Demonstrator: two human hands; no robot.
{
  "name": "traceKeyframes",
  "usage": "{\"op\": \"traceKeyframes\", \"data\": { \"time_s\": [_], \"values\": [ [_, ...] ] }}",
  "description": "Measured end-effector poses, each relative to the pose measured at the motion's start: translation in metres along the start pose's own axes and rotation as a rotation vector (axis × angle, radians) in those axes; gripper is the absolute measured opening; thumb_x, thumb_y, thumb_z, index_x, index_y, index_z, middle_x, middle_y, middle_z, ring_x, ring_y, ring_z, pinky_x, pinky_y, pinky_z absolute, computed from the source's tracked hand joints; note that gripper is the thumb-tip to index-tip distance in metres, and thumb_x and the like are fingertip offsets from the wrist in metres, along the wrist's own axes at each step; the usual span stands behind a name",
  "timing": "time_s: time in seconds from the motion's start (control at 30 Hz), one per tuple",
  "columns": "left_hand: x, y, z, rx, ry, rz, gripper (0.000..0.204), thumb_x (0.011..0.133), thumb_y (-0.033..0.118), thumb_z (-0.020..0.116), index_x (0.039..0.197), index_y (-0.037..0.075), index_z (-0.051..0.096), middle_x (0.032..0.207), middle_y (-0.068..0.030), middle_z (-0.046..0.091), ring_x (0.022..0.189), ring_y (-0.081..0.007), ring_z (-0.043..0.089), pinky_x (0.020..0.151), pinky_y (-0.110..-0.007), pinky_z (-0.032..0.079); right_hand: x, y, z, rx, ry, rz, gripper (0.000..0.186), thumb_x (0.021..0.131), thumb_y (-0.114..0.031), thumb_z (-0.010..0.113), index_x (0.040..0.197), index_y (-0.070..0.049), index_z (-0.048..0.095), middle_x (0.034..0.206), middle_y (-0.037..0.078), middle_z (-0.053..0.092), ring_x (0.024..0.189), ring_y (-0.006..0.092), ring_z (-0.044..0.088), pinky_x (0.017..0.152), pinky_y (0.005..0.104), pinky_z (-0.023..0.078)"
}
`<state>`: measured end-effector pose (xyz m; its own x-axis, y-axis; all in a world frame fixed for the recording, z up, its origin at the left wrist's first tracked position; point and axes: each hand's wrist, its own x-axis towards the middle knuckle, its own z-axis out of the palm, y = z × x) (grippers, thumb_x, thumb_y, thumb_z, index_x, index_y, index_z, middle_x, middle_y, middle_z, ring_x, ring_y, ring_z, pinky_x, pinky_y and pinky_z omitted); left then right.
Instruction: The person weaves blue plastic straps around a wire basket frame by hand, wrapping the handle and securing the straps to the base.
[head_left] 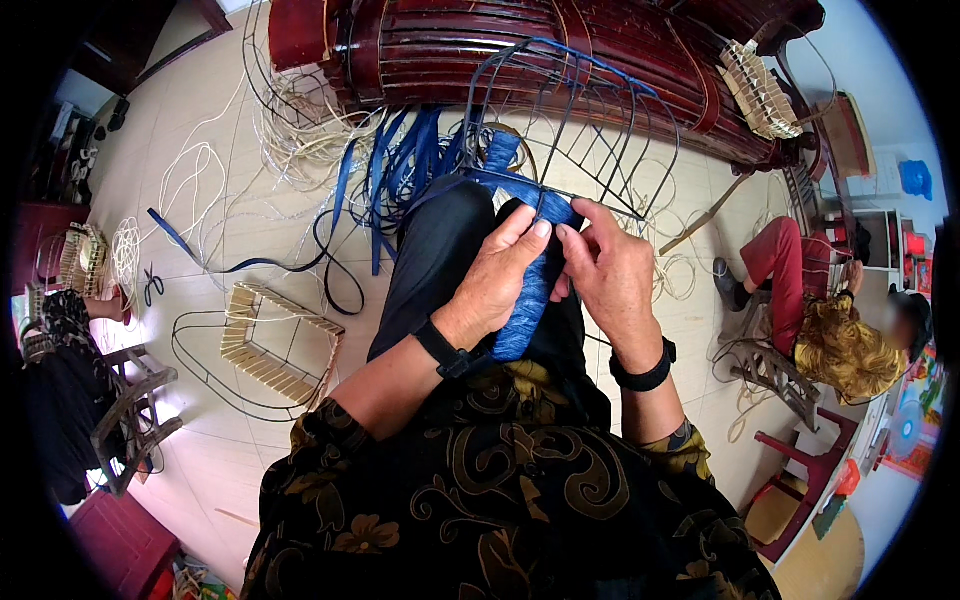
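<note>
A black wire frame (628, 130) with a rounded, barred shape rests across my lap. Blue woven strip covers its narrow near part, forming a blue woven band (528, 310) that runs down between my thighs. My left hand (497, 262) grips this frame where the weave meets a dark wire, its thumb pressing on top. From the other side, my right hand (606, 262) bends its thumb and forefinger in at the weave's right edge, close to the left thumb. Whatever lies right between the right fingertips is too small to make out.
Loose blue strips (425, 150) trail over the floor by my left knee, beside tangled pale cords (300, 125). A partly wrapped frame (262, 345) and scissors (153, 286) lie left. A dark red wooden bench (450, 50) stands ahead. Seated people (830, 335) work at both sides.
</note>
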<state>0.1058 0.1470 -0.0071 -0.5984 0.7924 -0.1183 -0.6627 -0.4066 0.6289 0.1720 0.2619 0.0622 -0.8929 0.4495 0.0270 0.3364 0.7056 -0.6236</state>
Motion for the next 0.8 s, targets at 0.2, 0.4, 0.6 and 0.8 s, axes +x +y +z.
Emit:
{"op": "traceKeyframes", "data": {
  "time_s": [0.2, 0.4, 0.6, 0.8],
  "values": [
    [-0.004, 0.005, 0.002, -0.048, 0.082, -0.075, 0.027, 0.105, 0.027, 0.047, 0.121, 0.005, 0.051, 0.093, -0.0052, 0.06, 0.071, -0.0138, 0.06, 0.06, -0.027, 0.051, 0.004, 0.001, -0.002, -0.058, 0.01, -0.06, 0.024, 0.089, -0.019, 0.069, 0.105, -0.002, 0.062, 0.062, 0.006, 0.066, 0.051, 0.0209, 0.067, 0.049, 0.0318, 0.049],
    [-0.003, -0.007, 0.004, 0.044, 0.013, -0.031, 0.029, 0.105, 0.022, 0.043, 0.125, 0.003, 0.049, 0.094, -0.006, 0.062, 0.068, -0.0134, 0.061, 0.056, -0.027, 0.052, 0.002, -0.004, -0.01, 0.354, -0.055, 0.121, 0.013, 0.089, -0.008, 0.067, 0.093, 0.002, 0.058, 0.059, 0.009, 0.064, 0.046, 0.0186, 0.066, 0.041, 0.03, 0.046],
    [-0.021, -0.006, -0.013, 0.169, 0.214, 0.035, 0.023, 0.105, 0.024, 0.041, 0.114, 0.003, 0.046, 0.086, -0.0103, 0.059, 0.062, -0.0202, 0.06, 0.054, -0.031, 0.052, 0.016, -0.007, -0.001, 0.429, -0.306, -0.089, 0.018, 0.085, -0.008, 0.067, 0.099, 0.003, 0.063, 0.07, 0.014, 0.066, 0.051, 0.0202, 0.068, 0.048, 0.0322, 0.053],
    [-0.017, -0.018, -0.002, 0.27, 0.197, 0.016, 0.033, 0.106, 0.024, 0.041, 0.128, 0.001, 0.043, 0.094, -0.0098, 0.059, 0.073, -0.0195, 0.059, 0.06, -0.033, 0.052, 0.013, 0.01, -0.026, 0.124, -0.412, -0.142, 0.013, 0.089, -0.014, 0.062, 0.092, -0.001, 0.064, 0.055, 0.009, 0.063, 0.053, 0.0201, 0.068, 0.055, 0.0337, 0.051]
  ]
}}
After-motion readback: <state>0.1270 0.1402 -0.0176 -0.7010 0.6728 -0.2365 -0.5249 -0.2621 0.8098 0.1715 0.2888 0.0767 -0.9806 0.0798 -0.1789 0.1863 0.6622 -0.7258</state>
